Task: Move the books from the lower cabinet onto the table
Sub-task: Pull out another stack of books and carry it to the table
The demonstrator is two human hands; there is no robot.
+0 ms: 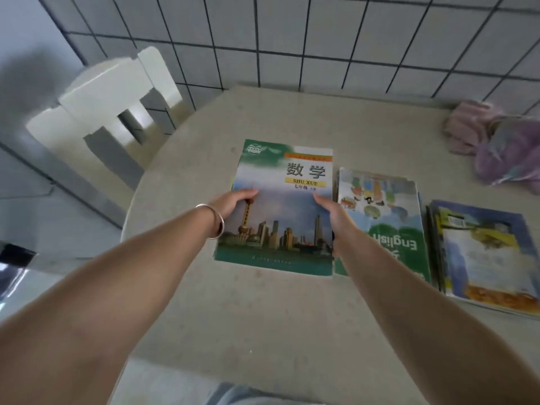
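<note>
The math book (280,209) sits at the centre of the frame, on the table (263,317) or just above it — which one is hard to tell — with more page edges showing under its left side, so it may top a small stack. The left hand (233,204) grips its left edge and the right hand (333,217) its right edge, thumbs curled over the cover. If the hands let go unevenly, the books beneath could fan out or slide, and a nudge rightward would knock the English book (380,226) just beside it, which lies near a third pile (482,252) at the right edge. The table is pale, rounded and matt; crumpled cloth (496,141) lies at upper right, a white chair (111,106) stands at upper left, and a grey tiled wall (321,39) runs across the top.
</note>
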